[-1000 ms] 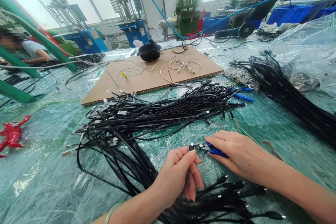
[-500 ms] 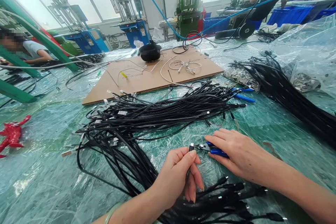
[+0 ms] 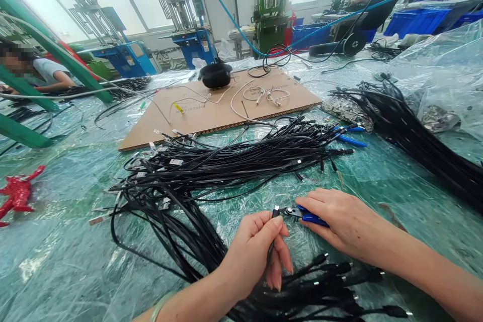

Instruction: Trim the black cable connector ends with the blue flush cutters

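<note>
Between the thumb and fingers of my left hand point(image 3: 260, 241) is the plug end of a black cable point(image 3: 275, 213), its small metal tip pointing up. My right hand point(image 3: 335, 219) is closed round the blue handles of small wire cutters point(image 3: 311, 218). The cutters' jaws reach left to the side of the plug; whether they bite on anything is too small to tell. Below my hands lie several black cable ends point(image 3: 339, 282) with metal tips. A large bundle of black cables point(image 3: 226, 161) spreads behind and to the left, with flat metal plugs at its left end.
A cardboard sheet point(image 3: 219, 105) carries a black round object point(image 3: 216, 76) and pale cables. Blue-handled pliers point(image 3: 350, 140) lie by the bundle's right end. More black cables point(image 3: 422, 136) lie at right, a red object point(image 3: 18, 193) at left. Two people work farther off.
My hands and the plug stay almost in place; the right hand's knuckles sit slightly lower round the cutters. The person at the back right has shifted a little.
</note>
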### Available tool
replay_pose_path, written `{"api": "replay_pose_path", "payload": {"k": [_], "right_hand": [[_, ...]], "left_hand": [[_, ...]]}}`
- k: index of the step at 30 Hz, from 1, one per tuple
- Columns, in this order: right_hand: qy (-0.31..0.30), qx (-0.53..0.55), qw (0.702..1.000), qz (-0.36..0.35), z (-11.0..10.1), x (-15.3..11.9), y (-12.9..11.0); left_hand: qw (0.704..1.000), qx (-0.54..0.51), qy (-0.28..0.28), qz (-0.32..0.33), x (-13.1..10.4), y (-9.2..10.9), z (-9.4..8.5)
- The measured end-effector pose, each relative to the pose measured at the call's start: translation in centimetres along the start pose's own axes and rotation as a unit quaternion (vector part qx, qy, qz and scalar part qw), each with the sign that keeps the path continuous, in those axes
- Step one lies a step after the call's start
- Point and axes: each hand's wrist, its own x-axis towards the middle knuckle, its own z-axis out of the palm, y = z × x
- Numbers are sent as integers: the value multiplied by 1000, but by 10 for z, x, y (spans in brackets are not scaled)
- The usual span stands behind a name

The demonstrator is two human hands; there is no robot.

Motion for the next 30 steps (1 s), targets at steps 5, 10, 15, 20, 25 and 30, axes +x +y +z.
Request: {"api": "replay_pose_path", "payload": {"k": [5,10,15,20,25,30], "right_hand": [[-8,10,1000,9,-1,0,1],[20,-17,1000,-15,-3,0,-1],[44,-41,998,-23,-1,-1,-2],[47,-46,997,-29,1,-1,0],[22,-37,999,-18,1,-2,0],[-11,-17,1000,2,0,-1,1]], "left_hand": [[1000,11,4,-3,-1,0,0],[1000,20,9,-4,-1,-1,1],[999,34,14,1,0,-2,1],[999,49,16,-1,-2,-3,1],[998,56,14,-2,-2,-4,1],[998,57,12,-5,-1,-2,1]]}}
